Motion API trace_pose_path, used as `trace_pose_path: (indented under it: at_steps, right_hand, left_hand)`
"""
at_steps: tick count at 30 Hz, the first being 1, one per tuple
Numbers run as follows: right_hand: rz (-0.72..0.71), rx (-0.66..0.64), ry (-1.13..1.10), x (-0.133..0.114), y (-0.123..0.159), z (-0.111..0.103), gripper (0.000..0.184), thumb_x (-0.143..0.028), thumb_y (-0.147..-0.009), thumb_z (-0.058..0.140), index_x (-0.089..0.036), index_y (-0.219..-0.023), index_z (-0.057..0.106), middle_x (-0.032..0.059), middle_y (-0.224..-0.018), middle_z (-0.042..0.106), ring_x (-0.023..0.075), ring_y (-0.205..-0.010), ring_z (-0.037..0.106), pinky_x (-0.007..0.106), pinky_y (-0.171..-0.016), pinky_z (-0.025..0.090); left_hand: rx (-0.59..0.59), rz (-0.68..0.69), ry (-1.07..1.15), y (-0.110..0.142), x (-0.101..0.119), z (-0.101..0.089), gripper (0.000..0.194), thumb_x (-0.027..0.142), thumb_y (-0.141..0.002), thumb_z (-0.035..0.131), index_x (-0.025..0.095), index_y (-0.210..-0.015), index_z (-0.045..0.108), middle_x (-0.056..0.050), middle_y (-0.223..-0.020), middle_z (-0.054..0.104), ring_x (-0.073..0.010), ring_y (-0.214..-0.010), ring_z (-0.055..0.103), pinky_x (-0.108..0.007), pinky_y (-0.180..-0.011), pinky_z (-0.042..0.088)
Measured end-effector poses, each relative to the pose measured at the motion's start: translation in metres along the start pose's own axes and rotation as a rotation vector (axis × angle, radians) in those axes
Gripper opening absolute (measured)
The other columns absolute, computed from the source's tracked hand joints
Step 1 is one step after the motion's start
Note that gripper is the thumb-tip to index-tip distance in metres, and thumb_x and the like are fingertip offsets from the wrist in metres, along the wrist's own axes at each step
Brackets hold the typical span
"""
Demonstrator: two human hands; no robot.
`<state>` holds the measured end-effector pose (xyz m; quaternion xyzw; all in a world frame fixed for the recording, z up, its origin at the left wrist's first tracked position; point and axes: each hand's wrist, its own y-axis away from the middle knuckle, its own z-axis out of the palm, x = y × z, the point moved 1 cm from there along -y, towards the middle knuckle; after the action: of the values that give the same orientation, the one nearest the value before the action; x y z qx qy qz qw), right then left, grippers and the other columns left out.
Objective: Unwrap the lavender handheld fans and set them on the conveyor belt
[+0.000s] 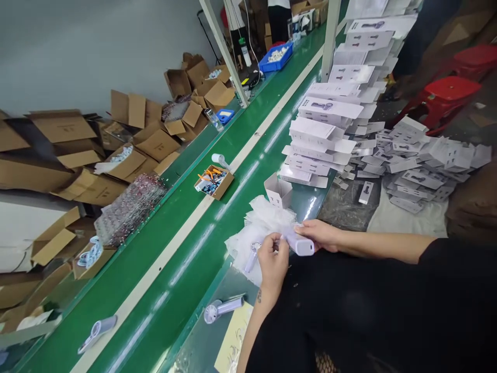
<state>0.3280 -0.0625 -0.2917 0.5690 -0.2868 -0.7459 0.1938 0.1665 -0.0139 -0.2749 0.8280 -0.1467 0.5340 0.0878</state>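
Note:
Between my two hands is a pale lavender handheld fan [304, 247], its handle end pointing toward me. My right hand [320, 234] is wrapped round it from the right side. My left hand [274, 259] has its fingers pinched together at the fan's left side; what lies between the fingertips is too small to make out. Just beyond my hands is a pile of thin white bags [267, 216]. Another small fan [251, 258] lies on the bags beside my left hand. An open white box [278, 190] stands behind the pile.
A lavender fan [222, 309] lies near a yellow paper [233, 336]. On the green conveyor belt [186, 259] sit a carton of small parts [222, 185] and another fan [99, 331]. Stacked white boxes [318, 134] rise at right; red stools [452, 90] stand beyond.

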Motion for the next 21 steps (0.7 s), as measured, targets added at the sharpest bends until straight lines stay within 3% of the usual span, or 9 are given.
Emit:
trace_pose_path:
  at_steps: [4,7,10,12,15,17,19,20,21]
  right_hand:
    - [-0.424,0.056,0.673,-0.030,0.033,-0.014,0.023,-0.029,-0.082,0.052,-0.016,-0.063,0.048,-0.0027,-0.053,0.051,0.0079,-0.048,0.050,0.018,-0.048,0.036]
    - [-0.652,0.125,0.879,-0.054,0.051,-0.021,0.030,-0.029,-0.086,0.045,-0.016,-0.059,0.046,-0.0018,-0.055,0.049,0.0087,-0.053,0.046,0.021,-0.053,0.036]
    - [-0.779,0.113,0.813,-0.066,0.050,-0.022,0.025,-0.027,-0.086,0.046,-0.016,-0.065,0.052,0.0020,-0.074,0.056,0.0111,-0.067,0.052,0.023,-0.064,0.043]
    - [-0.748,0.069,0.581,-0.068,0.043,-0.018,0.021,-0.028,-0.086,0.045,-0.015,-0.076,0.057,0.0054,-0.095,0.058,0.0125,-0.078,0.057,0.025,-0.069,0.048]
    - [-0.605,-0.029,0.242,-0.065,0.030,-0.007,0.023,-0.031,-0.088,0.041,-0.014,-0.088,0.057,0.0051,-0.092,0.059,0.0127,-0.074,0.060,0.026,-0.065,0.051]
    - [-0.655,-0.142,0.261,-0.067,0.025,-0.001,0.023,-0.032,-0.087,0.046,-0.013,-0.084,0.058,0.0034,-0.082,0.059,0.0135,-0.076,0.060,0.028,-0.070,0.052]
    - [-0.749,-0.226,0.362,-0.074,0.020,-0.009,0.022,-0.034,-0.084,0.053,-0.013,-0.077,0.058,0.0028,-0.079,0.060,0.0135,-0.077,0.060,0.027,-0.073,0.052]
    - [-0.765,-0.176,0.365,-0.080,0.017,-0.021,0.023,-0.036,-0.084,0.055,-0.014,-0.078,0.057,0.0024,-0.077,0.060,0.0131,-0.075,0.060,0.027,-0.071,0.052]
    - [-0.753,-0.044,0.327,-0.087,0.011,-0.038,0.024,-0.038,-0.083,0.056,-0.014,-0.083,0.057,0.0021,-0.076,0.060,0.0124,-0.070,0.060,0.026,-0.067,0.053]
  left_hand:
    - [0.010,-0.118,0.205,-0.001,0.010,-0.014,0.017,0.031,-0.078,0.060,0.014,-0.079,0.061,0.004,-0.053,0.053,-0.0081,-0.047,0.047,-0.020,-0.049,0.038]
    - [0.051,-0.107,0.309,0.000,0.019,-0.026,0.019,0.033,-0.077,0.063,0.014,-0.080,0.062,0.003,-0.054,0.054,-0.0082,-0.047,0.049,-0.020,-0.049,0.039]
    - [0.072,-0.024,0.305,-0.002,0.023,-0.037,0.019,0.033,-0.077,0.065,0.014,-0.081,0.063,0.002,-0.056,0.055,-0.0086,-0.049,0.050,-0.020,-0.050,0.041]
    - [0.040,0.079,0.306,-0.008,0.023,-0.041,0.028,0.035,-0.073,0.069,0.016,-0.092,0.063,-0.003,-0.075,0.062,-0.0124,-0.064,0.058,-0.024,-0.060,0.047]
    - [-0.108,0.206,0.247,-0.023,0.022,-0.031,0.084,0.040,-0.048,0.085,0.020,-0.123,0.052,-0.013,-0.124,0.053,-0.0258,-0.104,0.057,-0.032,-0.078,0.050]
    - [-0.207,0.206,0.143,-0.033,0.021,-0.016,0.100,0.038,-0.042,0.088,0.021,-0.131,0.045,-0.014,-0.131,0.048,-0.0286,-0.111,0.053,-0.035,-0.082,0.049]
    - [-0.225,0.181,0.063,-0.039,0.019,-0.002,0.073,0.036,-0.056,0.082,0.020,-0.121,0.053,-0.010,-0.115,0.057,-0.0241,-0.102,0.057,-0.034,-0.083,0.048]
    - [-0.205,0.170,0.048,-0.041,0.018,0.002,0.055,0.035,-0.063,0.078,0.019,-0.112,0.058,-0.007,-0.104,0.061,-0.0212,-0.094,0.059,-0.033,-0.082,0.047]
    - [-0.161,0.152,0.050,-0.042,0.017,0.004,0.039,0.034,-0.068,0.074,0.019,-0.101,0.062,-0.005,-0.093,0.062,-0.0182,-0.086,0.059,-0.030,-0.078,0.047]
